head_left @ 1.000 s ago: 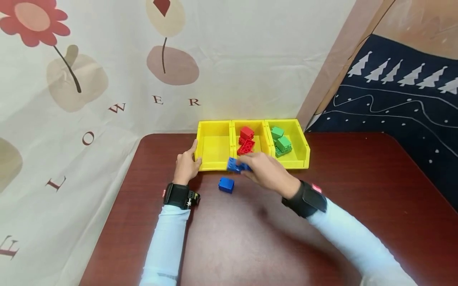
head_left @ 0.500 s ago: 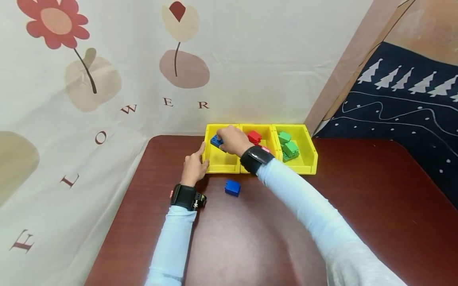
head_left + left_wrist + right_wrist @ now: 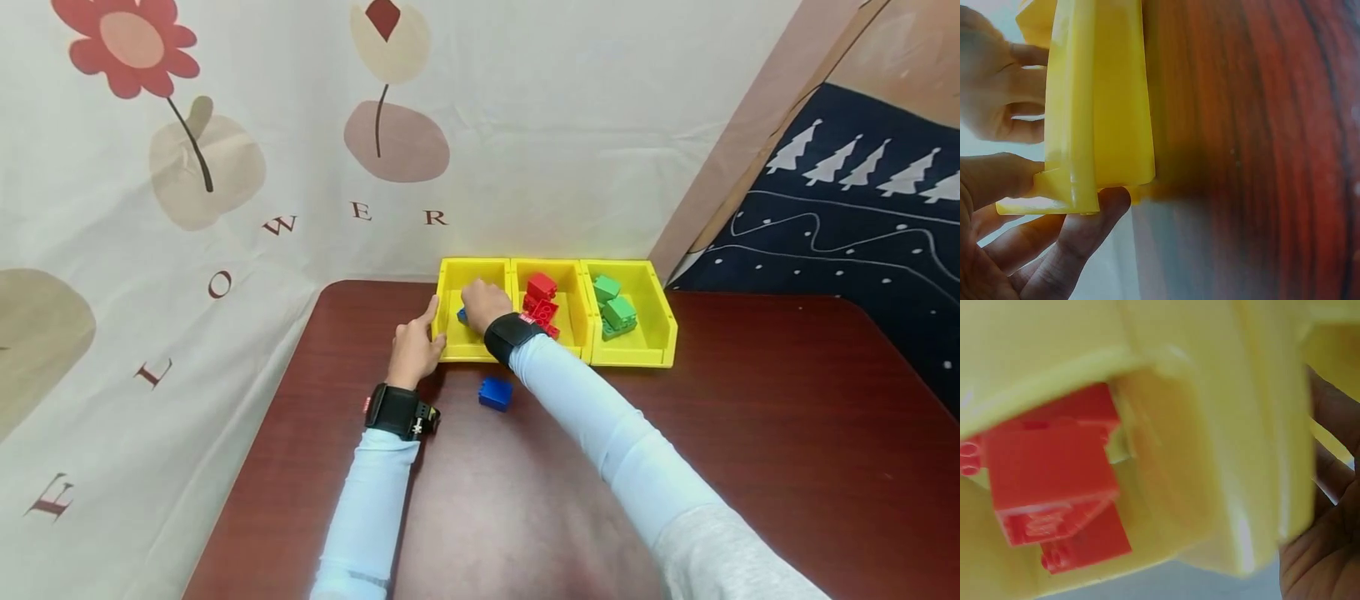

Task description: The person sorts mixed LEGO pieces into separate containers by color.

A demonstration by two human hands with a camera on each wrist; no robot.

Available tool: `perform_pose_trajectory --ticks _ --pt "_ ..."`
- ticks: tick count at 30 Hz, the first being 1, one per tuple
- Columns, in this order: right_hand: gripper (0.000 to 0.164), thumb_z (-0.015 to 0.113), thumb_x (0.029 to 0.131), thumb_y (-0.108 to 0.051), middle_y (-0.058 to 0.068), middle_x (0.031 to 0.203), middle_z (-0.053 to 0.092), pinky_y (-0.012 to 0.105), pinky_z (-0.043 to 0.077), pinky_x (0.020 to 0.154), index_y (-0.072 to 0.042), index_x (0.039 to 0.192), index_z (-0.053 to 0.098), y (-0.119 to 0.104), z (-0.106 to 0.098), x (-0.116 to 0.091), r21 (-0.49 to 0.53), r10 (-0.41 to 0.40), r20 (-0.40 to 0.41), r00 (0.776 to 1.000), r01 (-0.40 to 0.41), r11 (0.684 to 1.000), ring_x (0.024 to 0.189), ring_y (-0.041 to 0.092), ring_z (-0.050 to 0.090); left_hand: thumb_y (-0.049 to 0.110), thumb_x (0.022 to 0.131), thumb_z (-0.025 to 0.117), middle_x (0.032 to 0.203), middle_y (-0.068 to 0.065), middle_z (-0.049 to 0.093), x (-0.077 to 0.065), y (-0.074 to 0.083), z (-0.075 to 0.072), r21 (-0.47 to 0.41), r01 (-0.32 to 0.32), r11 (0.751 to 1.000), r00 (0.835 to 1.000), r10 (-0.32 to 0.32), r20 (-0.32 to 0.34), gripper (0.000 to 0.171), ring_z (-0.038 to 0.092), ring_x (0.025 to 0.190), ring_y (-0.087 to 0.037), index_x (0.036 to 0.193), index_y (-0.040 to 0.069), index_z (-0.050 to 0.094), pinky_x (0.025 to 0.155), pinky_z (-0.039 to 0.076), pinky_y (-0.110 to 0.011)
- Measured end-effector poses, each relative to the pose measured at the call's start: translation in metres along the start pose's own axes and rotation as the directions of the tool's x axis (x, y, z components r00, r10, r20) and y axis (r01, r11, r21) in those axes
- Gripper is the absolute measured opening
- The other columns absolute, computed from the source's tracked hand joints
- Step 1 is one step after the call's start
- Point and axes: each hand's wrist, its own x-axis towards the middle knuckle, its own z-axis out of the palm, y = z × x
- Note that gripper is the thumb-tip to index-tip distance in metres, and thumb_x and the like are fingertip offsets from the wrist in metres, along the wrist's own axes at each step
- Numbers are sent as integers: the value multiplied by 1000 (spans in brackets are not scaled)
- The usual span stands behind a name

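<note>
In the head view my right hand (image 3: 486,303) reaches down into the left compartment of the yellow three-part bin (image 3: 474,353). It grips a blue toy brick (image 3: 462,317), mostly covered by the hand. The right wrist view has the fingers (image 3: 1335,425) beyond a yellow divider, which hides their tips. At the bin's front left corner, my left hand (image 3: 415,348) grips the wall, its index finger along the outer side. Its fingers (image 3: 1085,237) and thumb meet the yellow corner in the left wrist view. Another blue brick (image 3: 496,394) lies on the table in front of the bin.
Several red bricks (image 3: 542,287) are in the middle compartment, and green bricks (image 3: 619,313) in the right one. The bin stands at the back of a dark red-brown table (image 3: 757,417). Behind the table hangs a printed white cloth (image 3: 540,150).
My right hand has carried the blue brick left from near the bin's front edge, then down into the left compartment. My left hand stays on the corner. The head view has shifted slightly.
</note>
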Motion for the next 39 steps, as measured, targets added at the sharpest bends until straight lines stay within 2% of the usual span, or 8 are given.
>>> perform_pose_trajectory --ticks 6,11,16,20,26,29,34,39 --pt "30 65 95 -19 16 106 68 38 58 85 -3 119 69 3 6 -5 -65 -15 19 1000 16 998 89 30 69 14 95 62 62 -10 49 0 1 0 -3 2 1000 1000 -2 1 67 38 53 -21 154 21 31 56 35 -30" --pt "29 66 94 -19 16 102 67 37 58 80 -2 117 68 5 -6 -14 21 -54 32 998 54 998 85 29 66 14 95 62 62 -10 47 0 0 0 -2 8 1000 1000 -8 0 66 40 57 -22 154 20 32 59 36 -31" --pt "31 70 91 -24 13 105 71 37 59 78 -4 115 71 8 -26 -44 93 -147 -16 989 148 985 88 27 68 14 95 62 63 -10 48 1 -1 -1 -11 13 1000 1000 -13 1 66 40 56 -22 154 19 32 57 37 -29" --pt "34 73 88 -29 10 108 72 35 59 77 -7 114 72 12 -30 -76 125 -196 -56 979 202 971 91 25 69 14 95 62 64 -11 49 2 -1 -1 -13 11 1000 1000 -10 8 67 41 54 -22 155 20 31 57 37 -29" --pt "29 75 87 -25 11 102 71 32 59 73 -5 108 73 14 -10 -113 137 -285 -166 944 308 941 88 24 70 15 95 62 68 -13 49 2 1 -2 -15 30 999 999 -30 18 68 42 58 -24 155 21 30 59 38 -30" --pt "24 75 87 -24 9 97 69 33 58 70 -6 103 73 14 4 -125 130 -303 -192 933 330 935 84 22 69 15 96 62 71 -16 53 1 1 -2 -7 39 999 999 -38 22 68 42 59 -24 155 22 29 60 38 -31" --pt "25 75 87 -24 8 100 68 37 59 73 -7 105 72 16 22 -140 145 -251 -208 946 283 948 88 23 68 16 96 62 74 -17 55 1 2 -1 -8 33 999 999 -33 26 68 42 60 -24 155 21 28 62 38 -31" --pt "26 77 85 -23 10 105 66 41 59 73 -8 106 72 17 34 -146 154 -229 -231 946 268 951 90 26 67 15 96 62 68 -13 50 2 1 -1 -10 18 1000 1000 -18 15 68 40 57 -24 155 20 30 59 36 -30"
